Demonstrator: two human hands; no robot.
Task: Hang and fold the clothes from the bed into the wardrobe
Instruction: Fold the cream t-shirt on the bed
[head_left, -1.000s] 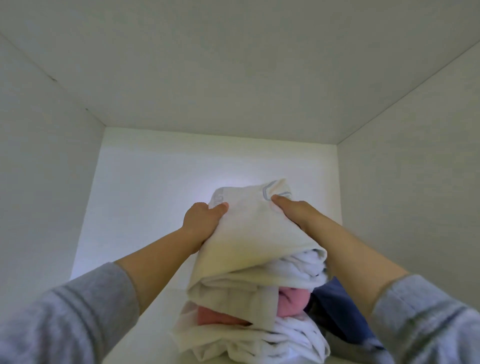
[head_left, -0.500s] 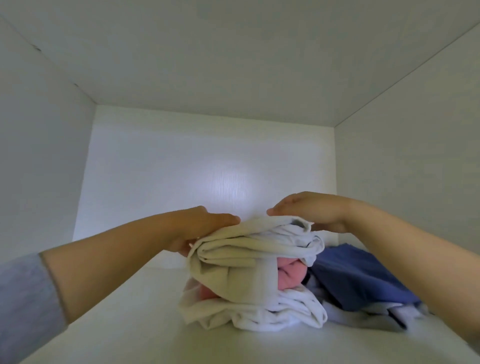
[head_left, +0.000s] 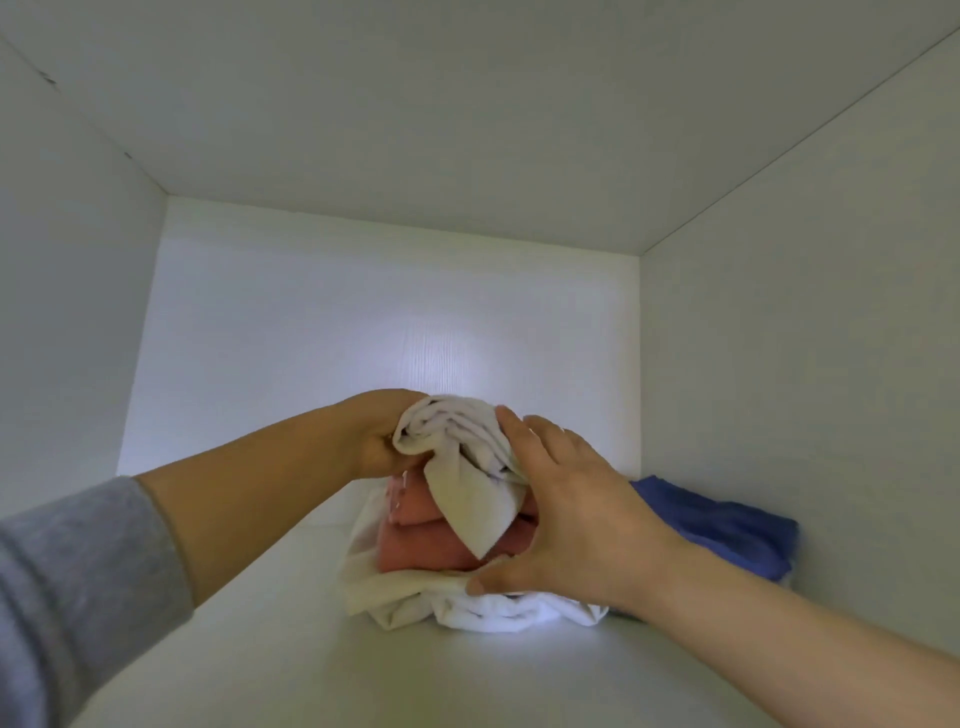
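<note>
Shelf (head_left: 260, 654) carries pile (head_left: 457, 605) of clothes: white cloth (head_left: 467, 488) on top, pink cloth (head_left: 426, 551) under it. Right hand (head_left: 576, 514) flat on pile's right side, fingers straight, spread. Left hand (head_left: 371, 436) at pile's top left, fingers curled round white cloth. Blue cloth (head_left: 727, 530) right of pile

A plain white garment (head_left: 467, 493) is topping a pink garment (head_left: 421, 551) and a cream garment (head_left: 384, 592), a blue garment (head_left: 727, 530) is showing beside them, and a grey sleeve (head_left: 67, 613) is showing against the white wardrobe (head_left: 311, 338).
</note>
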